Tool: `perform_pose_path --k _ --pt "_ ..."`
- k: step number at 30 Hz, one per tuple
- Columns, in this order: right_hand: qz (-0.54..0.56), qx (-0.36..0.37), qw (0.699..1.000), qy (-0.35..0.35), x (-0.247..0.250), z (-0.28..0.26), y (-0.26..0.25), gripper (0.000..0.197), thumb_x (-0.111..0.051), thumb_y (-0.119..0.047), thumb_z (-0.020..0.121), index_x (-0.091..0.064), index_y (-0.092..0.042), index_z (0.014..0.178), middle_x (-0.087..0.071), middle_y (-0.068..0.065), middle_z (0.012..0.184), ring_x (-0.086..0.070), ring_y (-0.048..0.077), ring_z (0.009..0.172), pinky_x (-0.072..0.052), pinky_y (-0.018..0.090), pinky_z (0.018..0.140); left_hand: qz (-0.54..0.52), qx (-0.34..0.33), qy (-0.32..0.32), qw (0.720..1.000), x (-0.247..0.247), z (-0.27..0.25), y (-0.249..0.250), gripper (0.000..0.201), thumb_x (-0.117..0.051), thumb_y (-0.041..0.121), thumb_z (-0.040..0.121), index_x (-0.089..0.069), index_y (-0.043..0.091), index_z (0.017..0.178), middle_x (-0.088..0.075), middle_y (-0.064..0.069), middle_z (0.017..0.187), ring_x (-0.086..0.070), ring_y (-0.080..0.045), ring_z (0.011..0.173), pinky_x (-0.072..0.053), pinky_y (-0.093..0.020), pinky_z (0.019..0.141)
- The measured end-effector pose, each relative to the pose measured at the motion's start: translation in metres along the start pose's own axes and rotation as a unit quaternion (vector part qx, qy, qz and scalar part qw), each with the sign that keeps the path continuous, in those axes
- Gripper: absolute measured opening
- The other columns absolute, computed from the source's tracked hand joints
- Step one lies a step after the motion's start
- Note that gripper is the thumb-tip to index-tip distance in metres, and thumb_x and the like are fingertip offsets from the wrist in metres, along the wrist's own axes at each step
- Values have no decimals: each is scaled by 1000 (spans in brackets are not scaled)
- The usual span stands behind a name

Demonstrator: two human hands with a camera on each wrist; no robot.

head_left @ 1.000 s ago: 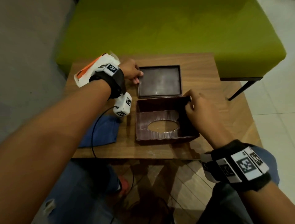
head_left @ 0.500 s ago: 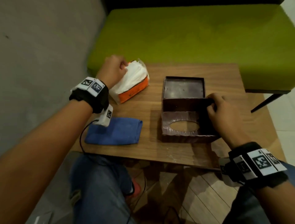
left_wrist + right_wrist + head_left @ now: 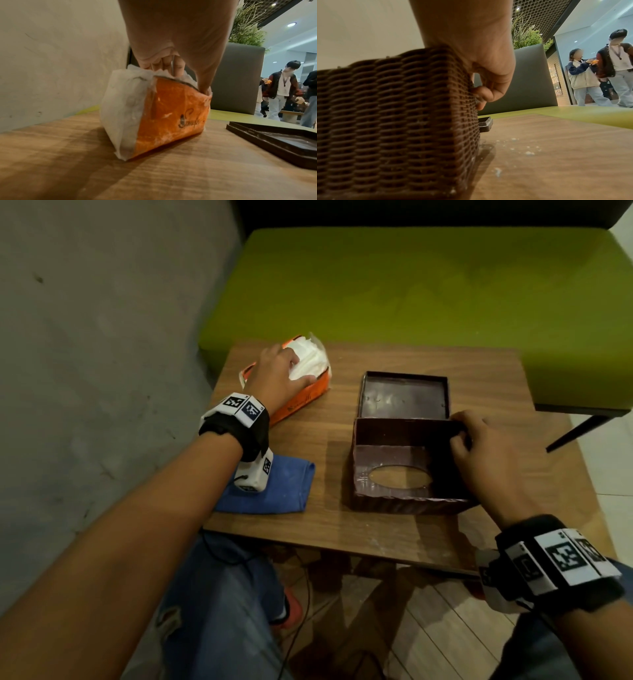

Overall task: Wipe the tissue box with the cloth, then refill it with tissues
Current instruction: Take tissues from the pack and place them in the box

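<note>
The brown woven tissue box (image 3: pixel 387 498) lies upside down on the wooden table (image 3: pixel 428 529), its open bottom up and its oval slot against the table. Its flat brown bottom panel (image 3: pixel 404 398) lies just behind it. My right hand (image 3: pixel 459 436) grips the box's rear right corner; in the right wrist view the thumb presses the woven wall (image 3: pixel 393 115). My left hand (image 3: pixel 301 371) grips the orange tissue pack (image 3: pixel 301 405) at the rear left. Its fingers (image 3: pixel 164 65) dig into the white tissues (image 3: pixel 123 102) at the pack's open top. The blue cloth (image 3: pixel 284 487) lies folded at the front left.
A green bench (image 3: pixel 411 289) stands close behind the table, and a grey wall (image 3: pixel 102 337) runs along the left. White crumbs (image 3: pixel 529 152) dot the table right of the box. People stand (image 3: pixel 281 92) in the far background. My knees are under the table's front edge.
My left hand went from the bottom panel to the tissue pack and now grips its top. The right hand has stayed on the box corner. The head view swung left.
</note>
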State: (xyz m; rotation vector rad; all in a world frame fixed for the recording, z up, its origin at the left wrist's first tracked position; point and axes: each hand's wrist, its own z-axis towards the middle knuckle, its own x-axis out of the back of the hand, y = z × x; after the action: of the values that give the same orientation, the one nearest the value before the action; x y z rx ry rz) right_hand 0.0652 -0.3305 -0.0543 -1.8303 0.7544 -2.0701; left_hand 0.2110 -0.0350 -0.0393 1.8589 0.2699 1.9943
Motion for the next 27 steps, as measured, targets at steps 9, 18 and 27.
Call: perform_pose_path --k 9,18,27 --pt "10 1 1000 3 -2 -1 1 31 -46 -16 95 -55 -15 125 -56 13 100 -49 21 76 -34 28 64 25 -1 -22 999 -2 8 2 36 -73 28 77 -59 7 103 -58 -13 109 -52 -28 104 -40 -33 84" --pt "14 6 1000 5 -3 0 4 28 -45 -17 95 -55 -17 121 -57 12 99 -55 26 77 -36 30 61 -12 33 41 999 9 7 -2 23 -65 23 83 -64 9 102 -65 -11 101 -58 -26 92 -42 -32 74" --pt "20 -1 1000 5 -2 -2 1 28 -46 -17 95 -56 -17 122 -57 11 100 -56 26 82 -45 35 66 -87 53 68 993 17 11 -18 19 -67 31 78 -66 17 91 -66 -5 86 -61 -23 78 -51 -36 69"
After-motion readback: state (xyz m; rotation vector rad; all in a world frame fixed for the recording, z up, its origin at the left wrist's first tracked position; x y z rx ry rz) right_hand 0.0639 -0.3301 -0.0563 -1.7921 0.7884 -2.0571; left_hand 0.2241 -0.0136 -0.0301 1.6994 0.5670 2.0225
